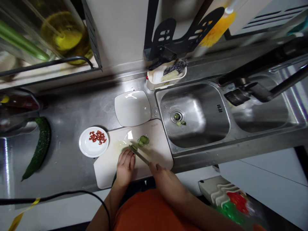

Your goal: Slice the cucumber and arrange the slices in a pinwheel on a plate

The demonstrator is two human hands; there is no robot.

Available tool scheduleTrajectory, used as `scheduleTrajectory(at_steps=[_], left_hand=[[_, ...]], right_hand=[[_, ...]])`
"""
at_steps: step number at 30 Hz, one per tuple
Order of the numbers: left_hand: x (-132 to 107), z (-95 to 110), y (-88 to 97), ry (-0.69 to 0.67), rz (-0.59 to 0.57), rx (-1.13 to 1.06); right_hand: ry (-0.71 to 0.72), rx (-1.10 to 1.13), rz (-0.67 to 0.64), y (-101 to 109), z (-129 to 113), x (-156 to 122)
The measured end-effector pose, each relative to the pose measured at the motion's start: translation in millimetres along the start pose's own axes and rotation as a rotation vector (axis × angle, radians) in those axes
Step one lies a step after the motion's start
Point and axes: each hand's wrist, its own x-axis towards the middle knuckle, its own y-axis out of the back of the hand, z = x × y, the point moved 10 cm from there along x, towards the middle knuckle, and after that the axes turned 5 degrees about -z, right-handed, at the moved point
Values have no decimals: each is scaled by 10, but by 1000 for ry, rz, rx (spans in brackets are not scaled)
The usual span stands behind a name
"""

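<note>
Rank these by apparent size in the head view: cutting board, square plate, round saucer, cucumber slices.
1. cutting board
2. square plate
3. round saucer
4. cucumber slices, beside the knife
All lie on one counter at similar distance, so the order looks safe.

A single head-worn camera is looking forward and steeply down from above the person's torso. It is viewing the counter [72, 107] at close range, centring the cutting board [158, 150] low in frame, while the sink [204, 106] is lying to the right.
</note>
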Motion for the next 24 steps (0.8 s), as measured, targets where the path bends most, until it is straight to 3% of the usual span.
scheduleTrajectory(at_steps=[10,17,24], left_hand=[[-4,-9,-4,1,6,-2],[5,-11,-8,6,-5,-13],[10,-9,2,5,6,-40]], right_hand=[[-11,1,-3,4,-22,75],[-29,-8,-79,-13,-58,144],[-11,9,-45,-67,-51,208]])
